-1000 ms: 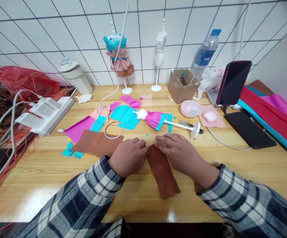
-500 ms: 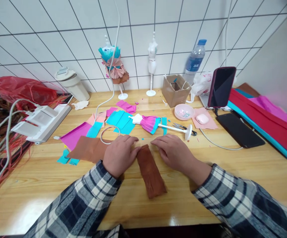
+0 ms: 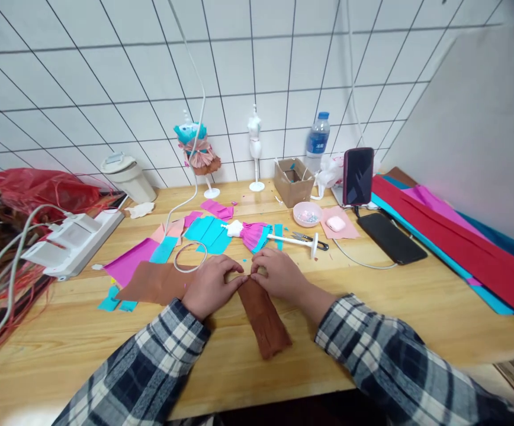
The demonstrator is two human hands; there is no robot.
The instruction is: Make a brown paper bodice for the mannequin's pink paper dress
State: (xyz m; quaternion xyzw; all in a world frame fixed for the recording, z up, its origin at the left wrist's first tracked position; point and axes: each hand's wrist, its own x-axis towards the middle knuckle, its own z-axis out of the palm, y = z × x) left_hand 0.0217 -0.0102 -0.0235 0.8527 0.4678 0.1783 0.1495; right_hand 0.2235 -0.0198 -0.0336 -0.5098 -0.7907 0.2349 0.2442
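A folded brown crepe paper strip (image 3: pixel 266 322) lies on the table in front of me, its top edge between my two hands. My left hand (image 3: pixel 210 287) is at the top left corner, thumb and curled fingers closing on the edge. On the same edge, close beside it, my right hand (image 3: pixel 280 275) pinches the paper between thumb and fingers. Just beyond lies a small white dress form (image 3: pixel 234 228) on its side, wearing a pink and blue paper skirt (image 3: pixel 256 235). A larger brown paper piece (image 3: pixel 154 283) is partly under my left hand, near a white ring (image 3: pixel 190 257).
Pink and blue paper pieces (image 3: pixel 208 234) lie to the left. Further back stand a dressed form (image 3: pixel 199 151), a bare form (image 3: pixel 254 142) and a cardboard box (image 3: pixel 295 183). Small scissors (image 3: pixel 305 238), a bead dish (image 3: pixel 307 214), phones (image 3: pixel 390 236) and a power strip (image 3: pixel 79 242) surround the work area.
My right hand has moved in to the strip's top edge, and its fingers have curled into a pinch. The left hand's fingers bend more over the corner. The camera view has shifted.
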